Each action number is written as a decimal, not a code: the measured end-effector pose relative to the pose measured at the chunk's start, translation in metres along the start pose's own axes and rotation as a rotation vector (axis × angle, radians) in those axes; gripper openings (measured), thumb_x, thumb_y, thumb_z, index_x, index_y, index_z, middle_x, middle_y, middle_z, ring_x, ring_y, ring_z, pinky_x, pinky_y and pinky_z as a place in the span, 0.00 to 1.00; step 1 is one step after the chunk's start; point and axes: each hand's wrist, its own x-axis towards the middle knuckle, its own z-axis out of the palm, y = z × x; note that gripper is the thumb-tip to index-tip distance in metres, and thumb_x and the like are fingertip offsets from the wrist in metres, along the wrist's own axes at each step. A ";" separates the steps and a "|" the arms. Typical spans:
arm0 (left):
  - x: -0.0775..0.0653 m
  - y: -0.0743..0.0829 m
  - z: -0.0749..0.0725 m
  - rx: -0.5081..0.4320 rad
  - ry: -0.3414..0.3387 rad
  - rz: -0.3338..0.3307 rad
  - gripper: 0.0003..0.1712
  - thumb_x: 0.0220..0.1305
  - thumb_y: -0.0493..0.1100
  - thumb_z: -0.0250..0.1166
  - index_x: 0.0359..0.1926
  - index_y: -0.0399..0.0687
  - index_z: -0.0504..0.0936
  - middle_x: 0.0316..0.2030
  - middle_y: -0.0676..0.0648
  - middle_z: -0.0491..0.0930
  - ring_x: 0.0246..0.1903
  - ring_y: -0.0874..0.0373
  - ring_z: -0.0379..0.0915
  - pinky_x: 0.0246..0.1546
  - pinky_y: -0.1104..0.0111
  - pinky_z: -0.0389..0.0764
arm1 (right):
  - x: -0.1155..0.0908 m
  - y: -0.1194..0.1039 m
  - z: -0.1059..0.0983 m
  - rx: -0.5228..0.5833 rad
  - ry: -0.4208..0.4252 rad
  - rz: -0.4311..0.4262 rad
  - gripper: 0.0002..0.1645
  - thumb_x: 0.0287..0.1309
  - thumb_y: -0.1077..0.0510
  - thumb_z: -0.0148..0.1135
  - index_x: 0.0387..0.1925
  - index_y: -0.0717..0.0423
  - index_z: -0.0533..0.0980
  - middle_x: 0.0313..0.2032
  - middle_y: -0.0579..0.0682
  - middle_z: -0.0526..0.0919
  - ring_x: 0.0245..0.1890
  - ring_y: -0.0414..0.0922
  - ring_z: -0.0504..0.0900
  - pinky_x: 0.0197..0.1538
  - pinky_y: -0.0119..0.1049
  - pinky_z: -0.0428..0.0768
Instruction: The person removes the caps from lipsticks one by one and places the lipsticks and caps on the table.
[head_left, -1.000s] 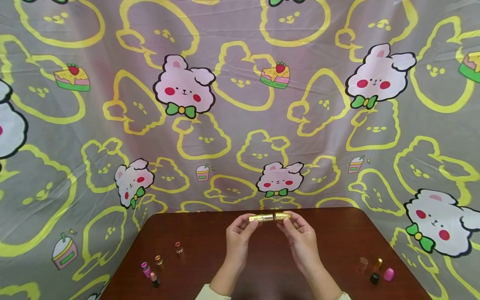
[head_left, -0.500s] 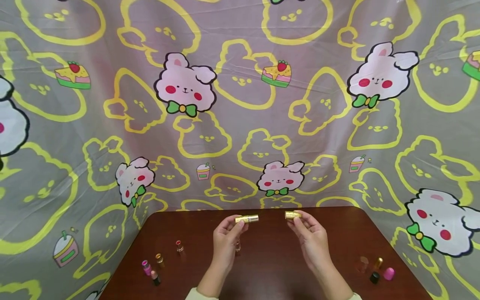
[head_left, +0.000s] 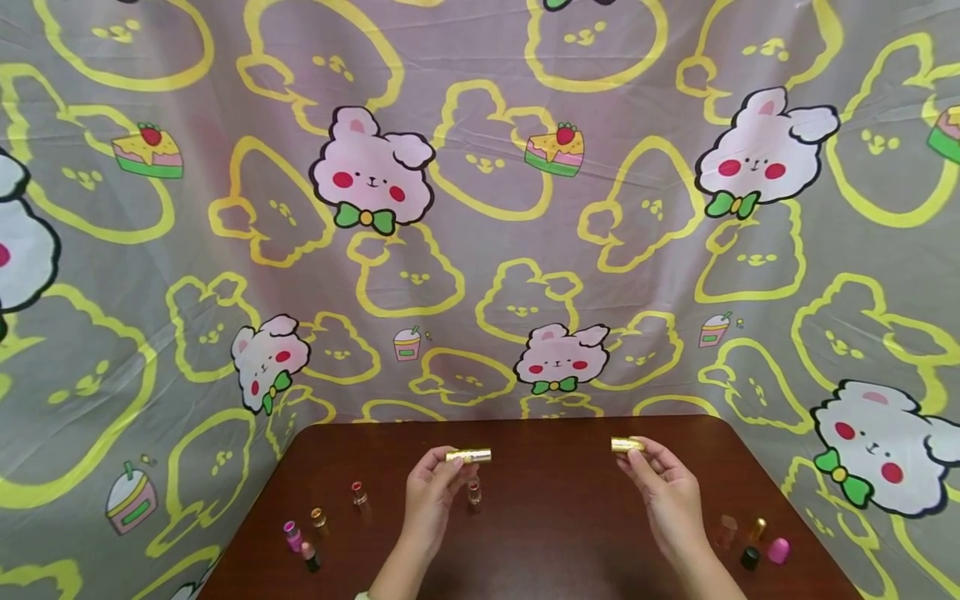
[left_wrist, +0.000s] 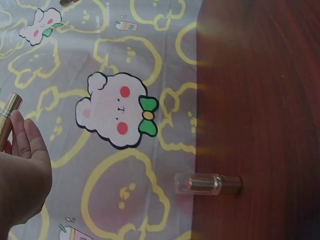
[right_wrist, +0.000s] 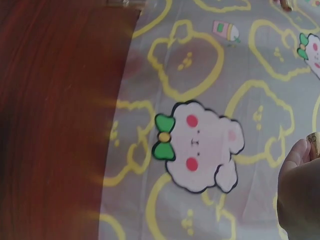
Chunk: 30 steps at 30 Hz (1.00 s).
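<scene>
My left hand (head_left: 429,498) pinches a gold lipstick tube (head_left: 474,456), held level above the table with its bare end pointing right. Well apart from it, my right hand (head_left: 669,492) holds the short gold lipstick cap (head_left: 622,445) between thumb and fingers. Only part of the left hand and the tube (left_wrist: 14,102) shows at the edge of the left wrist view. The cap (right_wrist: 314,142) is partly cut off in the right wrist view. Beyond the left fingers stands a lipstick with a clear cap (head_left: 474,492).
On the left of the brown table (head_left: 547,533) stand uncapped lipsticks: red (head_left: 359,495), gold (head_left: 318,519), magenta (head_left: 292,535) and pale pink (head_left: 310,556). Loose caps lie right: clear (head_left: 726,531), gold (head_left: 758,528), black (head_left: 750,557), pink (head_left: 778,550). A patterned curtain (head_left: 480,225) surrounds the table.
The hands have moved apart, the left one leftward with the tube and the right one rightward with the cap. The clear-capped lipstick behind the left hand has come into view.
</scene>
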 end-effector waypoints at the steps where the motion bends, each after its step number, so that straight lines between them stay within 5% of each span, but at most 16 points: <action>1: -0.001 -0.001 -0.002 0.005 0.003 -0.005 0.04 0.64 0.28 0.57 0.37 0.39 0.75 0.31 0.48 0.82 0.33 0.58 0.82 0.42 0.65 0.82 | -0.001 -0.001 -0.004 -0.002 0.003 0.003 0.09 0.64 0.71 0.57 0.44 0.67 0.78 0.36 0.50 0.84 0.38 0.42 0.85 0.47 0.36 0.81; 15: -0.023 -0.010 -0.050 0.109 0.092 -0.029 0.08 0.64 0.29 0.59 0.45 0.32 0.75 0.31 0.48 0.83 0.32 0.57 0.83 0.41 0.63 0.83 | -0.017 -0.006 -0.070 -0.089 0.088 0.000 0.11 0.62 0.72 0.58 0.41 0.59 0.81 0.35 0.47 0.86 0.35 0.40 0.86 0.42 0.31 0.82; 20: -0.027 -0.009 -0.066 0.173 0.119 -0.011 0.20 0.65 0.30 0.60 0.55 0.21 0.71 0.34 0.47 0.83 0.34 0.57 0.83 0.42 0.63 0.82 | -0.017 -0.018 -0.093 -0.307 0.281 0.200 0.07 0.60 0.60 0.66 0.34 0.42 0.81 0.31 0.37 0.85 0.30 0.35 0.85 0.35 0.26 0.81; 23: -0.031 -0.007 -0.073 0.199 0.134 -0.002 0.24 0.66 0.30 0.59 0.59 0.17 0.67 0.37 0.47 0.83 0.35 0.56 0.83 0.43 0.62 0.82 | -0.015 -0.025 -0.106 -0.460 0.387 0.328 0.05 0.58 0.53 0.69 0.36 0.41 0.79 0.28 0.34 0.83 0.29 0.33 0.84 0.32 0.25 0.80; 27: -0.035 -0.005 -0.084 0.237 0.167 -0.006 0.23 0.66 0.28 0.58 0.59 0.16 0.67 0.40 0.47 0.84 0.35 0.55 0.83 0.44 0.60 0.82 | -0.014 -0.032 -0.123 -0.605 0.440 0.383 0.19 0.56 0.47 0.69 0.46 0.50 0.76 0.26 0.31 0.82 0.27 0.31 0.83 0.30 0.24 0.79; 30: -0.036 -0.005 -0.093 0.269 0.189 -0.005 0.23 0.65 0.27 0.58 0.58 0.16 0.67 0.41 0.44 0.83 0.36 0.55 0.83 0.43 0.60 0.81 | -0.014 -0.036 -0.138 -0.656 0.481 0.404 0.16 0.56 0.45 0.69 0.42 0.45 0.77 0.24 0.30 0.80 0.25 0.30 0.82 0.28 0.26 0.79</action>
